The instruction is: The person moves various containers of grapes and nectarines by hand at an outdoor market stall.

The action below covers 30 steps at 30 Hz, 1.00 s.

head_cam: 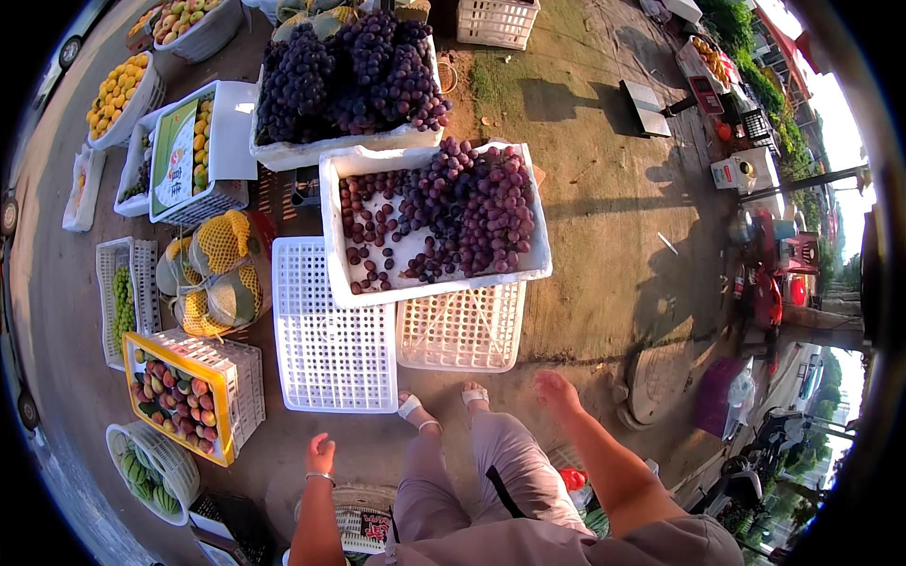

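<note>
My left hand (pixel 320 454) hangs loosely curled and holds nothing, a bracelet at its wrist. My right hand (pixel 557 393) is held out over the ground to the right of my feet, also without anything in it. In front of me a white foam box (pixel 430 293) carries bunches of reddish-purple grapes (pixel 488 212) on its right side and loose grapes (pixel 364 230) on its left. It rests over an upturned white plastic crate (pixel 333 339) and a cream plastic crate (pixel 460 329). Neither hand touches the box or the crates.
Behind stands another foam box (pixel 347 150) heaped with dark grapes (pixel 304 78). To the left are netted melons (pixel 219 265), a crate of peaches or nectarines (pixel 180 403) and a basket of watermelons (pixel 145 474). A round ground cover (pixel 658 382) and a platform scale (pixel 645 107) lie to the right.
</note>
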{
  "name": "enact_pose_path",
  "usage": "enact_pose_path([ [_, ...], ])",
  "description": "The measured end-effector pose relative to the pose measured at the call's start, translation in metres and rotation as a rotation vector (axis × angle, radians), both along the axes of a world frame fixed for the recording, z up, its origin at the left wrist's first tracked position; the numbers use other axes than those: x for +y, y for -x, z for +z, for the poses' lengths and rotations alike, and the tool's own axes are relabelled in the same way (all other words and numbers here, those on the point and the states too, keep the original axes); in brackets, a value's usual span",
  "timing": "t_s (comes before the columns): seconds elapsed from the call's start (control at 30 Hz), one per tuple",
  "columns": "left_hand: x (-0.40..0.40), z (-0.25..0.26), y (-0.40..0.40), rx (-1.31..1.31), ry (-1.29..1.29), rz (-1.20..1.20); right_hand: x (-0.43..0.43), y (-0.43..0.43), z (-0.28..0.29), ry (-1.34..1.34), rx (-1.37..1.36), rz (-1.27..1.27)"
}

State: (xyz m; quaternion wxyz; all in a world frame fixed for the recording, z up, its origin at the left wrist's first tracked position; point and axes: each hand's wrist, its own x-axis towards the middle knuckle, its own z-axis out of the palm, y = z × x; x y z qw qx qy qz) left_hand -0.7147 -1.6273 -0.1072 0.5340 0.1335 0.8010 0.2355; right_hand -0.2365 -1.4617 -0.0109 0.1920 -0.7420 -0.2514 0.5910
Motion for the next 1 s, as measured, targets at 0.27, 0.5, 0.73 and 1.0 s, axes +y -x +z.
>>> enact_pose_path([
  [0.27,0.215,0.019,-0.007,0.17,-0.359,-0.045,0.174,-0.018,0.005,-0.4,-0.247,-0.059],
  [0.5,0.395,0.025,-0.079,0.369,-0.389,-0.103,0.242,-0.054,-0.065,-0.359,-0.018,-0.026],
  [0.73,0.399,-0.019,-0.078,0.628,-0.03,-0.165,0.29,-0.058,-0.05,-0.103,0.141,0.354],
  [1.0,0.412,-0.021,-0.083,0.816,0.007,-0.117,0.33,-0.067,-0.08,-0.09,0.255,0.395],
])
